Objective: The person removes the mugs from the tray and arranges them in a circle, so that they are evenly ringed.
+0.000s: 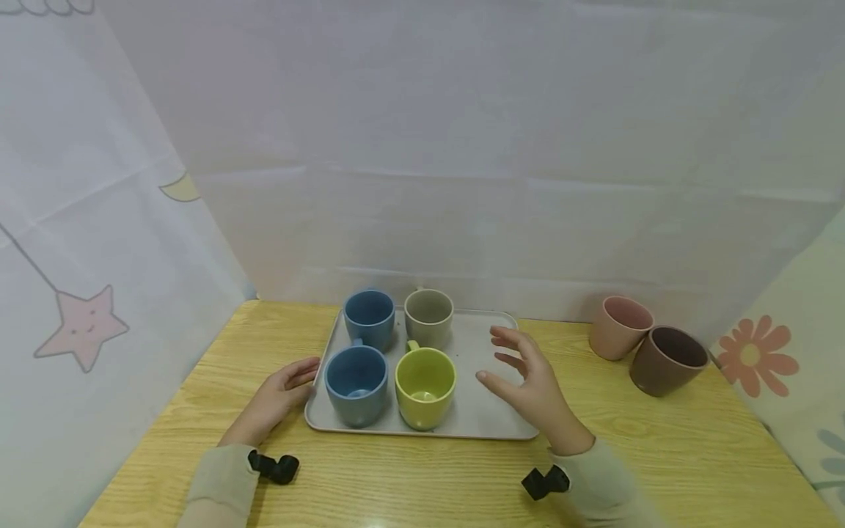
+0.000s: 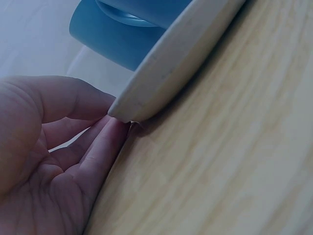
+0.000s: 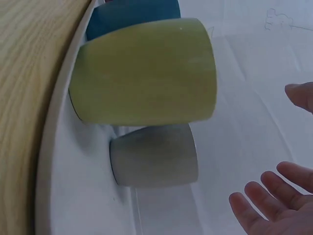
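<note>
My left hand (image 1: 280,396) is at the left edge of a light grey tray (image 1: 485,367). In the left wrist view its fingers (image 2: 100,144) meet the tray's rim, one digit above and others low beside its underside. On the tray stand a front blue mug (image 1: 356,389), a back blue mug (image 1: 370,319), a yellow-green mug (image 1: 425,389) and a grey-beige mug (image 1: 429,319). My right hand (image 1: 531,381) hovers over the tray's right part, thumb and fingers spread, holding nothing. It is to the right of the yellow-green mug, apart from it.
A pink cup (image 1: 610,337) and a dark brown cup (image 1: 660,370) stand side by side at the right of the wooden table (image 1: 396,484). White cloth (image 1: 462,183) hangs behind the table and at both sides.
</note>
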{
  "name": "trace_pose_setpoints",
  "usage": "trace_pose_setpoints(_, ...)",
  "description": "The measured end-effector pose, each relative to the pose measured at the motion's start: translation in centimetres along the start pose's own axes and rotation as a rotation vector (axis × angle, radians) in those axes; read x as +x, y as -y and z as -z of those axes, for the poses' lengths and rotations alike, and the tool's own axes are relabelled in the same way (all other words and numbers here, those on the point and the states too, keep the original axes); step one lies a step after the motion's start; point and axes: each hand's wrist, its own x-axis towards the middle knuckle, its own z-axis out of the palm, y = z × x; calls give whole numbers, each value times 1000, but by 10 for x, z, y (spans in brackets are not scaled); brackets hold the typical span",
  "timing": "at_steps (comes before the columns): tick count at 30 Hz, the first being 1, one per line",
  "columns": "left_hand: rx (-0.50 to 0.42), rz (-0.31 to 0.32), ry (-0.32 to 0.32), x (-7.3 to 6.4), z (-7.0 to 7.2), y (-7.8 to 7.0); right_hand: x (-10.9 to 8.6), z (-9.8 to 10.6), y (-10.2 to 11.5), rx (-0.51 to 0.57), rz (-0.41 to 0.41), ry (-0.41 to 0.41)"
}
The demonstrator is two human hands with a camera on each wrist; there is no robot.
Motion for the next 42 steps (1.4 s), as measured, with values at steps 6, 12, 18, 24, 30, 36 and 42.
trace_pose_setpoints(6, -2, 7, 1, -1, -1, -2, -2, -26, -5, 71, -115, 121)
trace_pose_setpoints(12, 1, 2, -1, -2, -1, -4, -2, -44, -8, 96, -207, 196)
trace_pose_setpoints(18, -3, -4, 2, -2, -2, -3, -1, -56, -6, 83, -278, 215)
trace_pose_setpoints(24, -7, -23, 2, -2, 0, -1, -1, -64, -5, 82, -309, 183)
trace_pose_setpoints(30, 3, -25, 0, -1, 1, 1, -1, -69, -8, 91, -309, 156)
trace_pose_setpoints(36, 0, -27, 4, 0, 2, 3, -1, -71, -10, 75, -283, 131)
trace_pose_setpoints(42, -16, -35, 18, 2, 3, 6, -3, -70, -9, 77, -235, 103)
